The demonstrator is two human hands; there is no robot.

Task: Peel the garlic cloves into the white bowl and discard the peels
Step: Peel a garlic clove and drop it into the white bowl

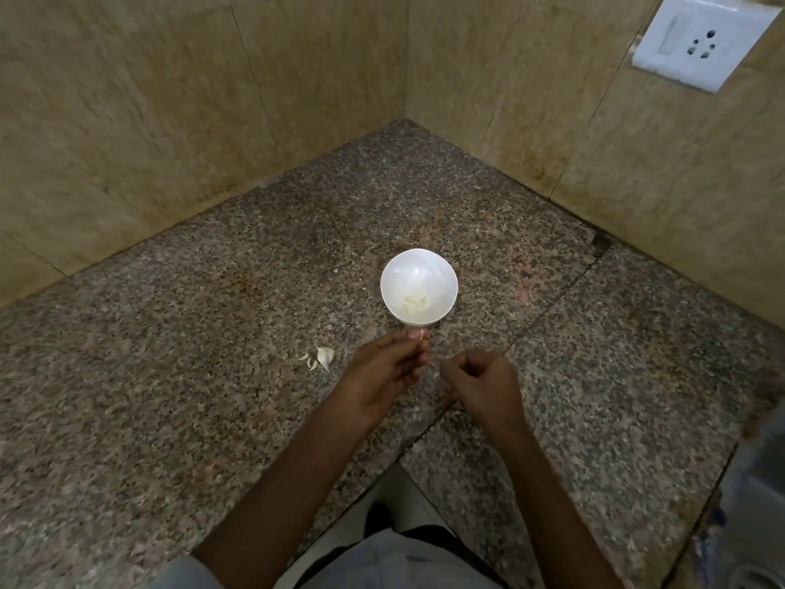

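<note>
Pinching one garlic clove (417,335), left hand (388,371) hangs by one bowl (414,269) of three peeled cloves (416,303); right hand (482,382) curled, contents unclear.

cloves (416,303) in bowl (395,274), peels (323,357) left

One wide-angle head-worn camera looks forward and steeply down, close above the granite counter (170,376) corner.

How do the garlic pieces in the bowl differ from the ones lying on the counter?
Cloves in the white bowl look yellowish, smooth, peeled; pieces on the counter look whiter, papery, pointed. The cloves lie clustered; the counter pieces differ in size, one large, two slivers. Both groups are small, pale garlic bits.
</note>
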